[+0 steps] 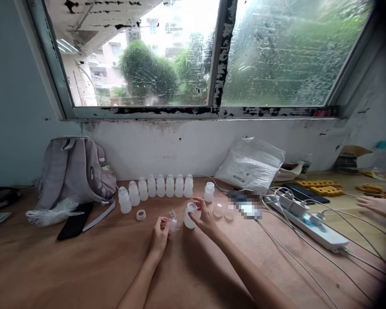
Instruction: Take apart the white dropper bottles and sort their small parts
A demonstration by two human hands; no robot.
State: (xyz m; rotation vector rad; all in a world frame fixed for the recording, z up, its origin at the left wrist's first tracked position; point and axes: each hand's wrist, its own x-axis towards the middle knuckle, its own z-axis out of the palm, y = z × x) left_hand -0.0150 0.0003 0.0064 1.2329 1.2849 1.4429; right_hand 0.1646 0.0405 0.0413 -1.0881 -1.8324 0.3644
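Observation:
My left hand (161, 235) is closed with its fingertips pinched on a small translucent bottle part (173, 223), perhaps a teat or cap. Just beyond it a small clear ring-like piece (172, 213) shows. To the right, an uncapped frosted white bottle (188, 219) stands upright on the table. My right hand (206, 219) curls around its right side, thumb in front and fingers behind the rim. Behind my hands runs a row of several frosted bottles with domed tops (161, 186). Another bottle without a dome (209, 192) stands beyond my right hand.
A loose ring (141, 214) lies left; two translucent caps (218, 210) lie right. Further right are a blurred-out device (246, 205), a power strip (321, 234) with cables and another person's hand (375, 206). A grey backpack (70, 171) and black phone-like slab (74, 223) are left.

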